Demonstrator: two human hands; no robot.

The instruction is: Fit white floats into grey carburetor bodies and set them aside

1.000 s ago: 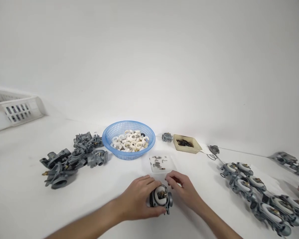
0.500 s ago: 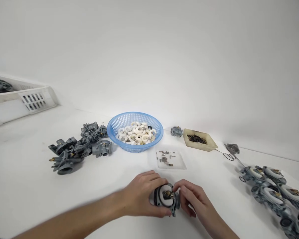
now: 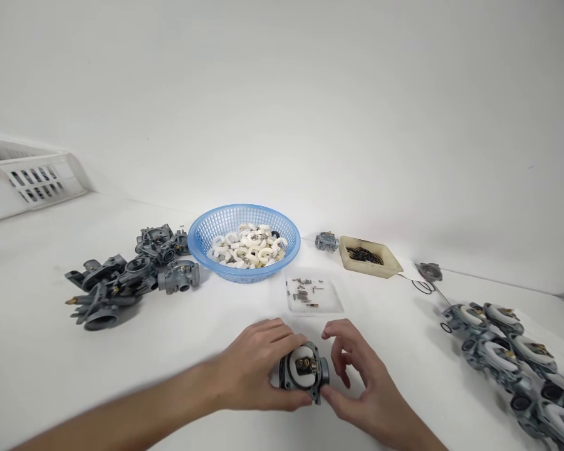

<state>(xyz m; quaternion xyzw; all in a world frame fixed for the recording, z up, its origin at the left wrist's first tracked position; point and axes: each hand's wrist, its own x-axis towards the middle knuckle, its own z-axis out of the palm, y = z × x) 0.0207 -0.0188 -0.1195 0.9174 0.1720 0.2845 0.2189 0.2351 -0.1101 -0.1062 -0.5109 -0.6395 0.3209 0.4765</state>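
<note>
A grey metal carburetor body (image 3: 323,371) stands on the white table with its open side up, showing a white ring-shaped float (image 3: 295,371) and brass parts inside. My left hand (image 3: 258,366) wraps round its left side, thumb in front and fingers behind. At the right side is my right hand (image 3: 361,382), its fingers spread and curved; the thumb tip is at the carburetor's edge, while the index finger is raised apart from it. Just beyond lies a clear shallow tray (image 3: 331,300) with small pins and springs.
A blue basket (image 3: 197,247) of white floats stands behind. Several bare carburetors (image 3: 138,272) are piled at left, with a white crate (image 3: 37,181) beyond. A cream tray (image 3: 385,269) holds black rings. Several carburetors with floats (image 3: 498,357) stand at right, near a metal cover (image 3: 430,270).
My right hand has opened: its index finger has lifted off the carburetor and its thumb has spread to the near edge. My left hand keeps its hold. The view has shifted slightly right.
</note>
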